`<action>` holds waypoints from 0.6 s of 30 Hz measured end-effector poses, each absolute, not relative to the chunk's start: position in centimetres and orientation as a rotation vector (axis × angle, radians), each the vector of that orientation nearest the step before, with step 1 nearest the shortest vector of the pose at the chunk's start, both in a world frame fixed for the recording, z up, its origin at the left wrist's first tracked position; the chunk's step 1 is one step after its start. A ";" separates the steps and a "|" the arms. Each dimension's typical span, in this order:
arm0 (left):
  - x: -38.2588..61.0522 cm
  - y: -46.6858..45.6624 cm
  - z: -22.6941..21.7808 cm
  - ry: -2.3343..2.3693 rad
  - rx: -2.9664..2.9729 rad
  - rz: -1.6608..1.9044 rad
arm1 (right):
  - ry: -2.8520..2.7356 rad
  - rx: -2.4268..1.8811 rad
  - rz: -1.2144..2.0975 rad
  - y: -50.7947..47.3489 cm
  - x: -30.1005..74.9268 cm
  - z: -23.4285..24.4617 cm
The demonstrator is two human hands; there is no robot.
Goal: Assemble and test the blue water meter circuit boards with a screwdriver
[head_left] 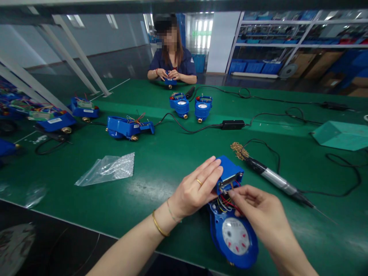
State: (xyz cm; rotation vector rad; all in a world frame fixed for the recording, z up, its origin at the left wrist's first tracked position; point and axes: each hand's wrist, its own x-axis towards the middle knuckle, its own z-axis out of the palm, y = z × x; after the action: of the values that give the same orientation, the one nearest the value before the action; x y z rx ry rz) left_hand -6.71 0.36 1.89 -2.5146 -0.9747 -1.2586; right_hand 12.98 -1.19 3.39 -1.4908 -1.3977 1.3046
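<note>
At the near edge of the green bench (161,165), a blue meter (235,237) is lying with its round dial facing up and its loose wires (225,203) showing between the dial and a box-like blue housing (230,168). The left hand (195,186) is gripping this housing from the side, its fingers stretching close together over the top; the thumb is mostly hiding from view. The right hand (255,205) is curling in, thumb and forefinger meeting by the housing's open edge; whether they are pinching a wire or a small part, I cannot tell.

Good handling here is probably depending on the left hand's keeping the housing from rocking while the right is working by fingertip alone, sparing the wires any tugging and keeping them from crossing the edge, where they could be getting nipped.

Just beyond the right hand, a slim electric screwdriver (278,182) is lying with its cord trailing, its one end touching or nearly touching a heap of small screws (239,150). Off to the left, a clear plastic bag (109,168) is lying flat. Farther back, two blue meters are standing side by side, and across the bench a co-worker (185,63) is holding another blue unit (170,81).
</note>
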 end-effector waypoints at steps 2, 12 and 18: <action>-6.7 0.4 1.9 -0.989 -2.530 -1.247 | -1.634 -1.520 0.998 -1.6 13.3 3.2; -5.8 -0.3 0.9 -1.218 -2.436 -1.482 | -2.091 -1.289 -0.266 -2.8 12.8 2.3; -5.9 -0.5 0.6 -1.281 -2.375 -1.527 | -1.653 -1.424 0.742 -2.4 13.0 2.2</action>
State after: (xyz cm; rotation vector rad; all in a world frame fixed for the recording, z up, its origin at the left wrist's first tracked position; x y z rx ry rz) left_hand -5.88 -0.53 0.57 -2.3746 -1.2810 -1.5275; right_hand 13.05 -2.44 2.15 -1.4245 -1.6530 0.7415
